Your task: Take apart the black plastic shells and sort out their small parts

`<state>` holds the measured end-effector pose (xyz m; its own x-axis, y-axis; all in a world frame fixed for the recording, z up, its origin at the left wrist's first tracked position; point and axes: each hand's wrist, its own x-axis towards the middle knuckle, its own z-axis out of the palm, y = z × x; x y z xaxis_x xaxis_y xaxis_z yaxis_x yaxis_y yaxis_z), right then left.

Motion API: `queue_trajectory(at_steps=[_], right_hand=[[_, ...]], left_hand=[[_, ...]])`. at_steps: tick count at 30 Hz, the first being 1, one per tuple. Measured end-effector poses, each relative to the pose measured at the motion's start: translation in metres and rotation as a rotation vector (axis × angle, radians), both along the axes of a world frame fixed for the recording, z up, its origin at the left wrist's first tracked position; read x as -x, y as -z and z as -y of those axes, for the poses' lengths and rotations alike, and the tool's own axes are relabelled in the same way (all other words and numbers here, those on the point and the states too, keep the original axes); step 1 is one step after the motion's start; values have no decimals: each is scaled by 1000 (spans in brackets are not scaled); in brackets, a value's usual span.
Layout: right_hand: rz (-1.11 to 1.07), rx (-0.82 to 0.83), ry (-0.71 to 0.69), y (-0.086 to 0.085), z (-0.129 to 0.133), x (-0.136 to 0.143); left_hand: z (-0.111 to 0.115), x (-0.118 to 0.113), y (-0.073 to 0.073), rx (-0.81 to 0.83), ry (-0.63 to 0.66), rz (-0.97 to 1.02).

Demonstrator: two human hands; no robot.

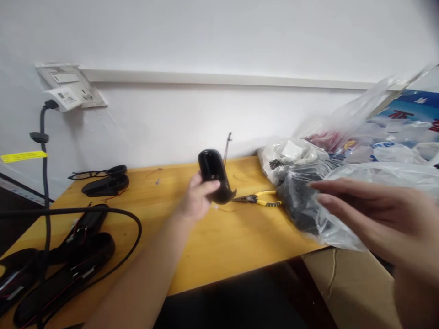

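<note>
My left hand (198, 201) grips a glossy black rounded plastic shell (211, 167) above the table, thumb across its front. A thin wire lead (227, 145) with a small dark connector stands up behind the shell. My right hand (384, 221) is at the right, slightly blurred, in front of the clear plastic bag (338, 230). Its index finger and thumb point left with a small gap between the tips, and nothing shows in them. Yellow-and-black pliers (262, 199) lie just right of the shell.
Several black casings with wires (65, 274) lie at the left of the wooden table (206, 256), near glasses (89, 174). A black cable (132, 217) loops across from the plugged-in adapter (65, 99). Bags of dark parts (302, 201) crowd the right, above a cardboard box (350, 283).
</note>
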<state>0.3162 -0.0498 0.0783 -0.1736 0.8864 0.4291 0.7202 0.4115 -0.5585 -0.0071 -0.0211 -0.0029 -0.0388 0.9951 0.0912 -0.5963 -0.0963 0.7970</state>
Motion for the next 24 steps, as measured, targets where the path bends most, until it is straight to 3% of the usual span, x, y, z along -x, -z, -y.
queue_trajectory(at_steps=[3, 5, 7, 10, 13, 16, 24], right_hand=[[-197, 117, -357, -7, -22, 68], [-350, 206, -521, -4, -44, 106], [-531, 251, -644, 6, -63, 137], [-718, 291, -728, 29, -80, 168], [-804, 293, -706, 53, -79, 179], [-715, 192, -679, 68, -73, 176], [-506, -19, -685, 71, -70, 170]], left_hand=[[1, 6, -6, 22, 67, 146], [1, 10, -8, 29, 147, 204], [0, 14, -7, 54, 173, 230], [-3, 13, -5, 67, 93, 252], [-6, 8, -5, 63, -30, 226], [-8, 4, -6, 71, -102, 205], [-15, 7, 6, 81, -177, 110]])
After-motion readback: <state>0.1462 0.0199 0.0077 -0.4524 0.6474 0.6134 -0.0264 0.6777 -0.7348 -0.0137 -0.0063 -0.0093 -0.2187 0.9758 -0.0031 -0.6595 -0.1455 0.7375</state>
